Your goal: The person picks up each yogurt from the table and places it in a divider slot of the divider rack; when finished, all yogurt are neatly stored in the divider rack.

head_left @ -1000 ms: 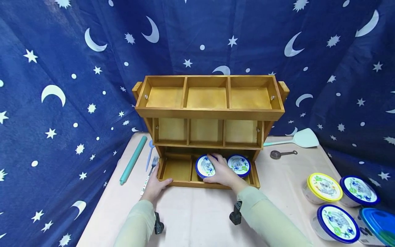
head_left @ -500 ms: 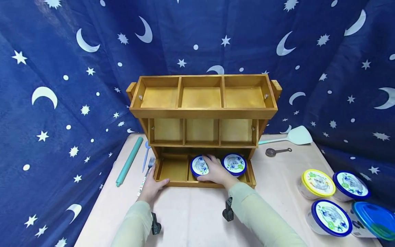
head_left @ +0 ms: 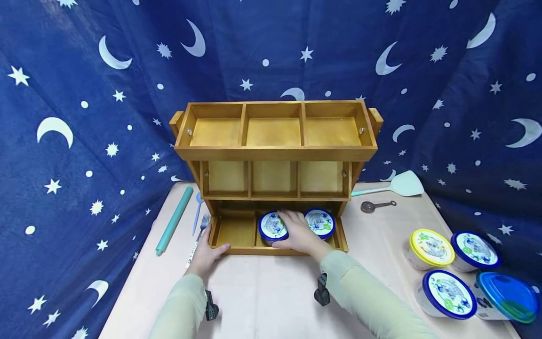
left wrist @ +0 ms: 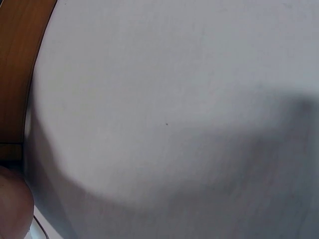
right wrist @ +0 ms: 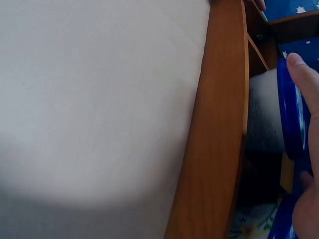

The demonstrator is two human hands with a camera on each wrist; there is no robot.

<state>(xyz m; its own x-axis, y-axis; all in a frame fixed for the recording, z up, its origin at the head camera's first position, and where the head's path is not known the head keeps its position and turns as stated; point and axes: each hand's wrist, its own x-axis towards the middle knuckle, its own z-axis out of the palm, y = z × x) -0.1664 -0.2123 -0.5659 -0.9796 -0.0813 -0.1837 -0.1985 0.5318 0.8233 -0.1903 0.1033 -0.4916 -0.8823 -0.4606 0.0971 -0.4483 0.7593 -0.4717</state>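
In the bottom tier of a three-tier wooden organizer (head_left: 276, 154) sit two round tubs with dark-blue-rimmed printed lids. The left tub (head_left: 271, 226) stands in the middle compartment, and my right hand (head_left: 298, 235) grips it from above, thumb at the lid's front edge. Close on its right is the second tub (head_left: 320, 222), partly covered by that hand. My left hand (head_left: 206, 254) holds the organizer's front left corner, thumb over the front rim and fingers along the side. A fork (head_left: 197, 240) lies just beside those fingers.
A teal roller (head_left: 174, 221) and a blue spoon (head_left: 197, 212) lie left of the organizer. On its right are a pale turquoise spatula (head_left: 406, 183) and a dark measuring spoon (head_left: 368, 206). Several lidded tubs, one with a yellow lid (head_left: 432, 248), stand at the front right.
The head view has turned slightly, so the whole scene sits further left in the frame. Both hands keep their places on the tub and the organizer.
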